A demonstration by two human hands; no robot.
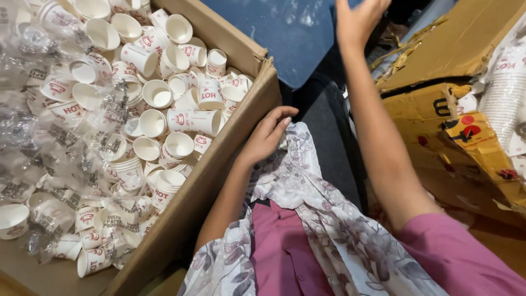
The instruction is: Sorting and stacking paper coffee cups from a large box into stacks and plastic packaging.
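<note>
Left hand (268,134), centre of frame: fingers loosely curled, half open, nothing gripped. It is rested against the outer face of the right-hand wall of the cardboard box (219,164), fingertips just below the rim, with the floral cloth (307,181) touching it on the lower right.

Right hand (359,19), top centre of frame: raised, arm stretched up the picture, fingers partly cut off by the frame edge. Whether anything is held cannot be told; nothing is seen in it. A blue sheet (285,38) lies just to its left.

Relation noted: the loose paper cups (181,118) lie to the left of the left hand, across the box wall, filling the upper left of the frame. The nearest cup is found just inside the wall, level with the hand, lying on its side with its long axis roughly left to right and its mouth toward the left. The left hand is much the nearer of the two; the right is well apart from the cups, on the far side of the wall.

Further out: crumpled clear plastic sleeves (49,137) are spread over the cups at the left edge. Torn brown cartons (455,126) are seen at the right, with stacked cups (507,93) in a sleeve at the far right edge.
</note>
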